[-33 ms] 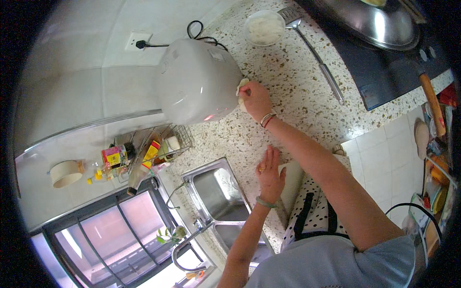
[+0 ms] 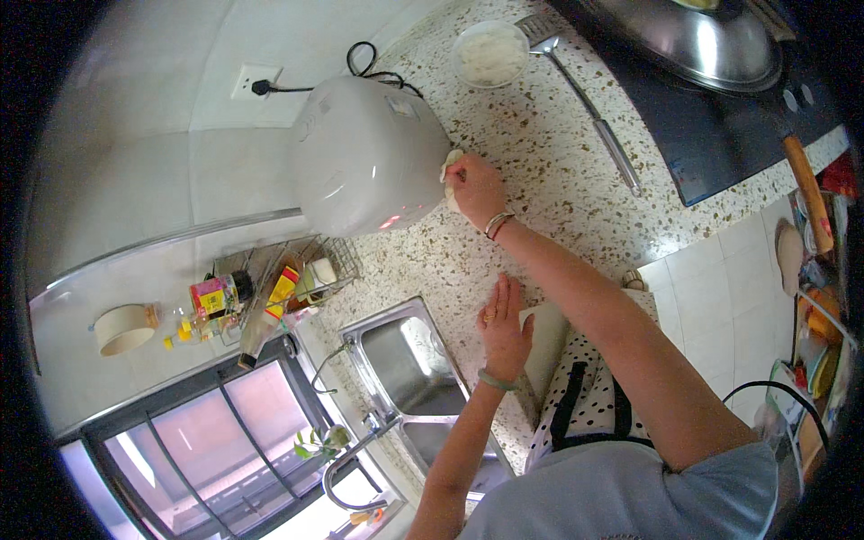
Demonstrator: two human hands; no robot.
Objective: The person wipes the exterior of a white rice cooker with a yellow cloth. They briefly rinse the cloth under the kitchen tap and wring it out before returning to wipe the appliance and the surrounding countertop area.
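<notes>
A rounded, glossy light-grey appliance, possibly a rice cooker (image 2: 360, 148), stands on the speckled counter (image 2: 540, 162) by the wall. My right hand (image 2: 477, 191) is closed on a crumpled pale cloth (image 2: 449, 164) and presses it against the appliance's near side. Most of the cloth is hidden by my fingers. Lower down, my left hand (image 2: 504, 331) rests flat at the counter's front edge beside the sink, its fingers stretched out and holding nothing.
Beyond my right hand are a bowl of white stuff (image 2: 490, 54) and a slotted metal turner (image 2: 589, 112). A lidded wok (image 2: 711, 45) sits on the black cooktop (image 2: 720, 153). Left lie a double sink (image 2: 405, 355) and a wire rack (image 2: 337, 256) with bottles. A cord (image 2: 292, 89) runs to the wall socket.
</notes>
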